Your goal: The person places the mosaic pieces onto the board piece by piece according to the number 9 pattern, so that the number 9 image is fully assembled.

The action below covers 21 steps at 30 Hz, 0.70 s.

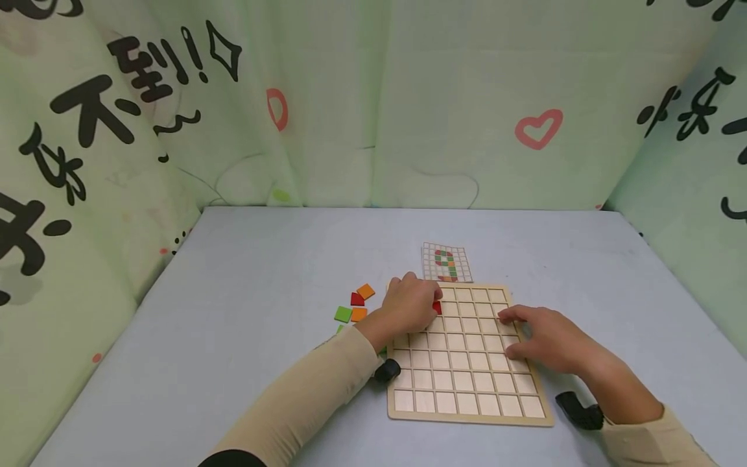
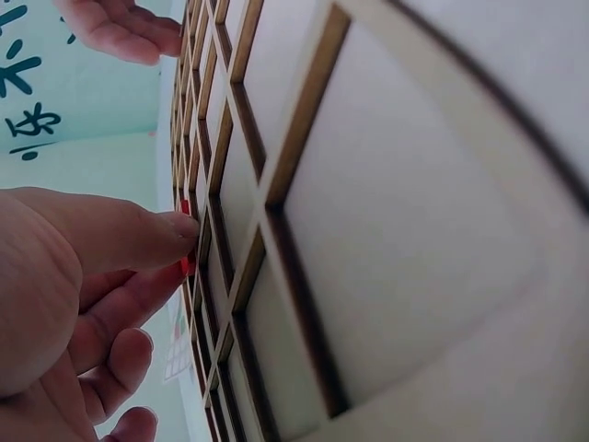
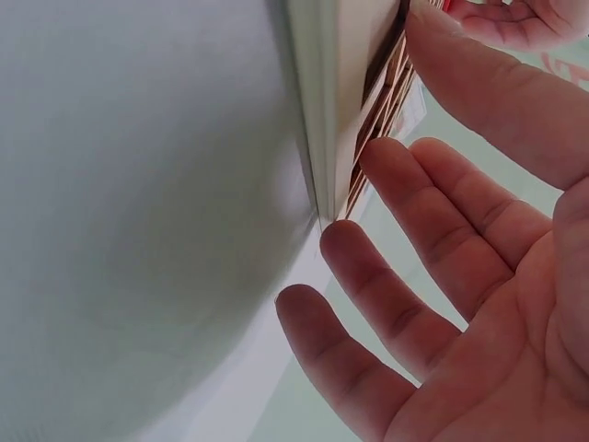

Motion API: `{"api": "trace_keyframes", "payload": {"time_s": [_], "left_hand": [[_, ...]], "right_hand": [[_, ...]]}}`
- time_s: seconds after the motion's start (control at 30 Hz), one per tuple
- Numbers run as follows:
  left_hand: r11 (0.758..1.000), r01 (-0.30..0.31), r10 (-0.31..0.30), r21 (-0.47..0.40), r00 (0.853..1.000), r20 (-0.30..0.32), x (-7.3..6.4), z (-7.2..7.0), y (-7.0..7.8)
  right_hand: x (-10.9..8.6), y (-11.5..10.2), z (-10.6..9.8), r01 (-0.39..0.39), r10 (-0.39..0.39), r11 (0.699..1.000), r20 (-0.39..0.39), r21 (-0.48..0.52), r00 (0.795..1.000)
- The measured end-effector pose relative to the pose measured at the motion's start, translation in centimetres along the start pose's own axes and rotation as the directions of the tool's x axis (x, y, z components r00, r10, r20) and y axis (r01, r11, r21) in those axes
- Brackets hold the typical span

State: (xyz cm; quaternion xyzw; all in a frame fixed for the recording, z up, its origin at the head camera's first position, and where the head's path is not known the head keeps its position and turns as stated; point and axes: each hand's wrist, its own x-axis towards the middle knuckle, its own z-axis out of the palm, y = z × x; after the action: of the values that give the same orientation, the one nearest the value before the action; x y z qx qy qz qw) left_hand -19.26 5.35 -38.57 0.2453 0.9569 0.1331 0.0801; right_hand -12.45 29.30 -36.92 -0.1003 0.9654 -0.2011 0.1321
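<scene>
A wooden grid board (image 1: 470, 420) with raised dividers lies on the table. My left hand (image 1: 408, 303) reaches over its upper left part. Between thumb and fingers it pinches a small red tile (image 1: 437, 308), down at the grid's dividers; in the left wrist view the red tile (image 2: 185, 208) shows at the thumb tip. My right hand (image 1: 548, 337) is at the board's right edge, thumb and fingertips over the outer cells and holding nothing. In the right wrist view the fingers (image 3: 442, 221) are spread and gently bent beside the rim.
Left of the board lie several loose tiles, among them an orange tile (image 1: 366, 291), a red tile (image 1: 357, 299) and a green tile (image 1: 343, 314). A pattern card (image 1: 432, 259) with a coloured grid lies behind the board. Printed curtains (image 1: 443, 130) surround the white table (image 1: 262, 259).
</scene>
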Motion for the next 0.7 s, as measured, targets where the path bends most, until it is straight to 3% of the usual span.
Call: {"api": "trace_keyframes", "payload": {"time_s": [0.7], "left_hand": [[1.000,0.024,-0.024,0.008,1.000,0.016,0.23,-0.09,-0.17]], "right_hand": [[0.16,-0.11,0.18,0.003,-0.003,1.000,-0.005,0.025,1.000]]}}
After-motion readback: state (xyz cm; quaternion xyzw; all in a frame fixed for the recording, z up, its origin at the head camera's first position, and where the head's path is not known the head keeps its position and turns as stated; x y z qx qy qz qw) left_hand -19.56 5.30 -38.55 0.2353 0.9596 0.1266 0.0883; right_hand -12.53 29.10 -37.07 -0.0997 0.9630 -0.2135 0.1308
